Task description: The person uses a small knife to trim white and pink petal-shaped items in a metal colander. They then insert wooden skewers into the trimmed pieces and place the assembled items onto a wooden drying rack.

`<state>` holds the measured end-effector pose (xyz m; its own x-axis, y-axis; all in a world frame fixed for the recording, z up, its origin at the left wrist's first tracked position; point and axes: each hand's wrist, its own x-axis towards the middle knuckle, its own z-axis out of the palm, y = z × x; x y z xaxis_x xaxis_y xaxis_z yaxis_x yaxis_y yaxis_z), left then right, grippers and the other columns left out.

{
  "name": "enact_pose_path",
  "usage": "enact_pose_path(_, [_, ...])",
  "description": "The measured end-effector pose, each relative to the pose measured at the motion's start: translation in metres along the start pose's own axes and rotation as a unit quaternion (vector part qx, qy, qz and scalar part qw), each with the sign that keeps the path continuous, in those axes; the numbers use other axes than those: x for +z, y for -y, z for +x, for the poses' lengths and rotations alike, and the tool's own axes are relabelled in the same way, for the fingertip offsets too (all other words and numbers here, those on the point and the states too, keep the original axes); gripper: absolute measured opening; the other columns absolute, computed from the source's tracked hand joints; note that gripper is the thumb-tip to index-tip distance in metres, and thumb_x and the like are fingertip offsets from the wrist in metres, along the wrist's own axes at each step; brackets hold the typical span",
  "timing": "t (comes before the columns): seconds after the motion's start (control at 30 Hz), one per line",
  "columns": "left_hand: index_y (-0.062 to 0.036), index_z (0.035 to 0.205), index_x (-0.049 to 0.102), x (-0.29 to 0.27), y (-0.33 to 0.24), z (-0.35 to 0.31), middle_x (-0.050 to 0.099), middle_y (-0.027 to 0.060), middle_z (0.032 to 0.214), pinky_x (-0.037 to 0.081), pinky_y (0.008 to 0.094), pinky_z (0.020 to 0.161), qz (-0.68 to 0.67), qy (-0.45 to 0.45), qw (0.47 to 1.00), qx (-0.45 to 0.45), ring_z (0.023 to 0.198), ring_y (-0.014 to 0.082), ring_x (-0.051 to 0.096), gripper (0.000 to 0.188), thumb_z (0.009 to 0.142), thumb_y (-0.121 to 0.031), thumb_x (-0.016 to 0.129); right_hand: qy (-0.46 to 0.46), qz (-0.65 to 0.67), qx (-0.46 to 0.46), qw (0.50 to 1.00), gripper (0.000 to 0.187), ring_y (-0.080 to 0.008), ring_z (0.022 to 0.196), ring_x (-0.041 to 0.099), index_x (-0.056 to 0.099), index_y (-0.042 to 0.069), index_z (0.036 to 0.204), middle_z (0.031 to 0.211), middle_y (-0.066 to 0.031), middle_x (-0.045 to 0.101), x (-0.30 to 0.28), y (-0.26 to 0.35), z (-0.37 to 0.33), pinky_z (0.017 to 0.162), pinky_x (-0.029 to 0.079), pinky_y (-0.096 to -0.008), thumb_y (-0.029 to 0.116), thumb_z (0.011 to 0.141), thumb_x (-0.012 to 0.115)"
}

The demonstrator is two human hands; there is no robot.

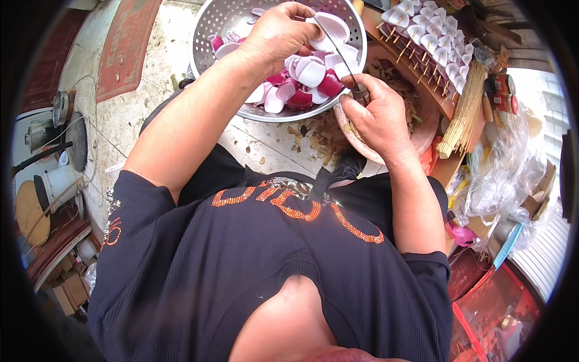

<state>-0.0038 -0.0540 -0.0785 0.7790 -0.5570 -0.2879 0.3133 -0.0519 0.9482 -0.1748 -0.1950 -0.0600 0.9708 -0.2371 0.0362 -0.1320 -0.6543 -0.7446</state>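
Over the perforated metal colander [202, 45], my left hand [280, 36] pinches a pale, cupped piece of onion [335, 29] between thumb and fingers. Wrapped around a short handle, my right hand [377, 114] holds a knife [335, 45]. Its thin dark blade shows almost edge-on and slants up to the left, its tip by the onion piece. Whether the blade touches that piece I cannot tell. Cut red onion pieces [311, 72], purple outside and white inside, lie in the colander below. A pinkish basin [427, 117] with scraps in it sits under my right hand and wrist.
At the right, rows of onion pieces on sticks [431, 39] lie on a wooden board. Beside them are a bundle of bamboo skewers [464, 108], red-lidded jars [503, 93] and clear plastic bags [503, 166]. Peel scraps [322, 145] litter the tiled floor. A red mat [128, 51] lies left.
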Motion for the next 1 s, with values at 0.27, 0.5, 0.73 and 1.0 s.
enact_pose_path(0.27, [0.0008, 0.106, 0.055, 0.001, 0.0, 0.0, 0.062, 0.0071, 0.09, 0.05, 0.0189, 0.056, 0.004, -0.002, 1.0, 0.011, 0.072, 0.0101, 0.061, 0.023, 0.084, -0.001, 0.063, -0.011, -0.021, -0.004, 1.0, 0.033, -0.0346, 0.084, 0.065, 0.065, 0.0, 0.103, 0.093, -0.0203, 0.066, 0.007, -0.004, 0.002, 0.077, 0.051, -0.0397, 0.018, 0.076, 0.067])
enact_pose_path(0.5, [-0.0014, 0.097, 0.055, -0.006, 0.002, 0.001, 0.06, 0.0059, 0.085, 0.049, 0.0188, 0.054, 0.015, 0.0, 1.0, 0.01, 0.069, 0.0097, 0.059, 0.017, 0.084, -0.002, 0.065, -0.009, -0.032, -0.004, 0.999, 0.032, -0.0353, 0.084, 0.065, 0.065, 0.0, 0.102, 0.091, -0.0208, 0.066, 0.009, -0.003, 0.003, 0.076, 0.052, -0.0403, 0.019, 0.077, 0.068])
enact_pose_path(0.73, [-0.0046, 0.093, 0.056, -0.003, -0.001, -0.003, 0.063, 0.0041, 0.085, 0.052, 0.0203, 0.058, 0.003, 0.005, 1.0, -0.026, 0.072, 0.0108, 0.063, 0.015, 0.083, -0.005, 0.067, 0.014, -0.008, 0.031, 0.999, 0.032, -0.0362, 0.086, 0.065, 0.065, -0.001, 0.102, 0.091, -0.0223, 0.066, 0.011, -0.005, 0.002, 0.077, 0.051, -0.0412, 0.02, 0.079, 0.067])
enact_pose_path(1.0, [-0.0056, 0.092, 0.059, 0.003, -0.003, -0.018, 0.066, 0.0052, 0.085, 0.056, 0.0255, 0.065, 0.004, 0.049, 0.994, -0.099, 0.075, 0.0132, 0.066, 0.016, 0.081, -0.009, 0.071, 0.055, 0.017, 0.068, 0.996, 0.032, -0.0365, 0.088, 0.065, 0.065, -0.001, 0.102, 0.092, -0.0236, 0.066, 0.016, -0.004, 0.007, 0.079, 0.05, -0.0414, 0.022, 0.079, 0.065])
